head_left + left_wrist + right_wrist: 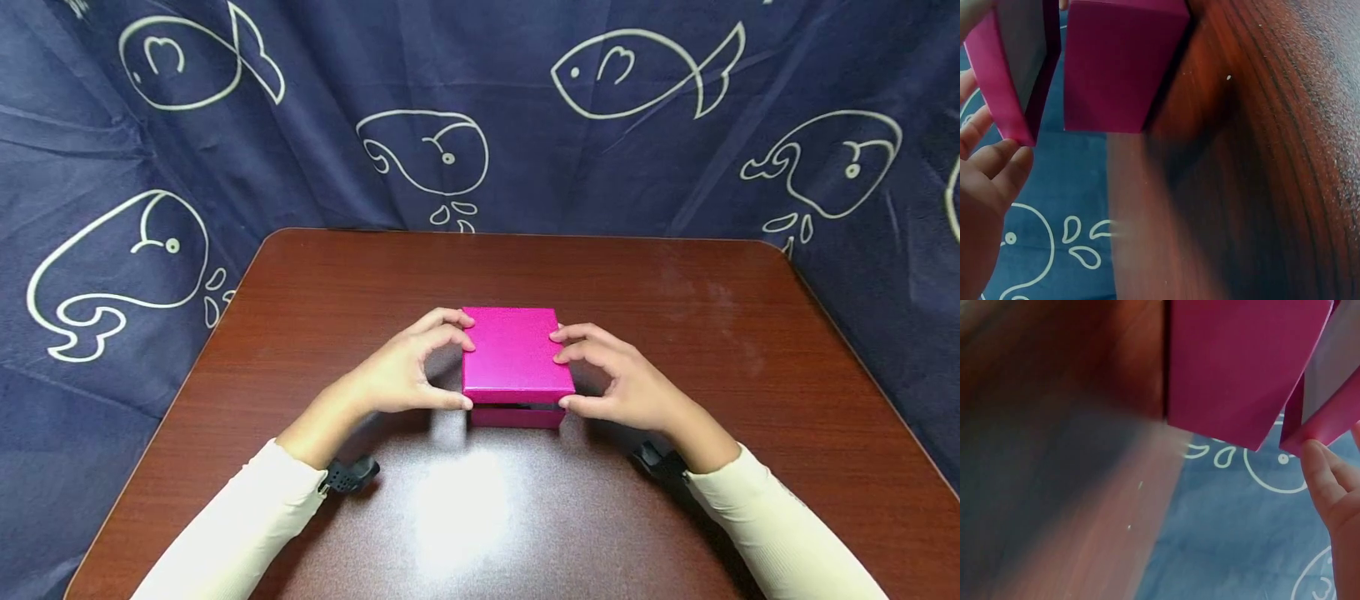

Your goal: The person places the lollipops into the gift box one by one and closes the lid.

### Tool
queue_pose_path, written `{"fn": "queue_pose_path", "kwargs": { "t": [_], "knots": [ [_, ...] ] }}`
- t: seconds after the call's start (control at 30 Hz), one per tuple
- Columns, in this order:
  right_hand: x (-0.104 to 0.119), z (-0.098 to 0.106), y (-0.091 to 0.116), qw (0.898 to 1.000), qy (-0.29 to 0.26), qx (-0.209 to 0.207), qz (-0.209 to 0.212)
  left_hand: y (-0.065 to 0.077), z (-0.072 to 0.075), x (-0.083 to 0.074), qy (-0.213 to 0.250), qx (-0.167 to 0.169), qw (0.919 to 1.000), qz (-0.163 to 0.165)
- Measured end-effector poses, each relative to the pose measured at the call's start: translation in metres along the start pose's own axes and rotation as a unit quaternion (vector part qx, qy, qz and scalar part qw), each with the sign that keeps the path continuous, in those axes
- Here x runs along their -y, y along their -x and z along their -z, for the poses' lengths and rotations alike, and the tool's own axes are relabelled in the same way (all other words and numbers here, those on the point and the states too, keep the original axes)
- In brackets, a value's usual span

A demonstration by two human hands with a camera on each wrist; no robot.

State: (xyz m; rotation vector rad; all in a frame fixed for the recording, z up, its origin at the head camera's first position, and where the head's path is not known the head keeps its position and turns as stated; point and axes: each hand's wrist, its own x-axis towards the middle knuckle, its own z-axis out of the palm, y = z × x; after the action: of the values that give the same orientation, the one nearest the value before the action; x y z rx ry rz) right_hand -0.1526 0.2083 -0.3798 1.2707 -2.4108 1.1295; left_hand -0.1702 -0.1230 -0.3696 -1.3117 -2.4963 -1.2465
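Observation:
A bright pink square box lid (516,350) hangs over the deeper pink box base (517,416), which stands on the table. At the lid's left side, my left hand (401,371) grips it with curled fingers and thumb at the edges. My right hand (622,379) holds the opposite side the same way. Both wrist views show a gap between lid and base; the lid's grey inner face (1025,50) shows in the left one. In the right wrist view, a fingertip presses the lid's pink rim (1329,428) beside the base (1241,369). The inside of the base is hidden.
The brown wood-grain table (360,275) has rounded far corners and a bright glare patch in front of the box. A dark blue curtain (517,167) with white fish and whale drawings hangs behind it and at both sides. Each wrist wears a black device (352,473).

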Motion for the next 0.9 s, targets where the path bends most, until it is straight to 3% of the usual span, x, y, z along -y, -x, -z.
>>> {"fn": "queue_pose_path", "kwargs": {
  "t": [0.27, 0.9],
  "knots": [
    [-0.004, -0.002, 0.010, 0.999, 0.025, 0.018, 0.019, -0.001, -0.008, 0.000, -0.035, 0.030, 0.9989, 0.004],
    [-0.011, -0.008, 0.012, 0.996, 0.072, 0.041, 0.034, 0.000, -0.020, 0.011, -0.084, 0.051, 0.9952, 0.006]
  ]
}}
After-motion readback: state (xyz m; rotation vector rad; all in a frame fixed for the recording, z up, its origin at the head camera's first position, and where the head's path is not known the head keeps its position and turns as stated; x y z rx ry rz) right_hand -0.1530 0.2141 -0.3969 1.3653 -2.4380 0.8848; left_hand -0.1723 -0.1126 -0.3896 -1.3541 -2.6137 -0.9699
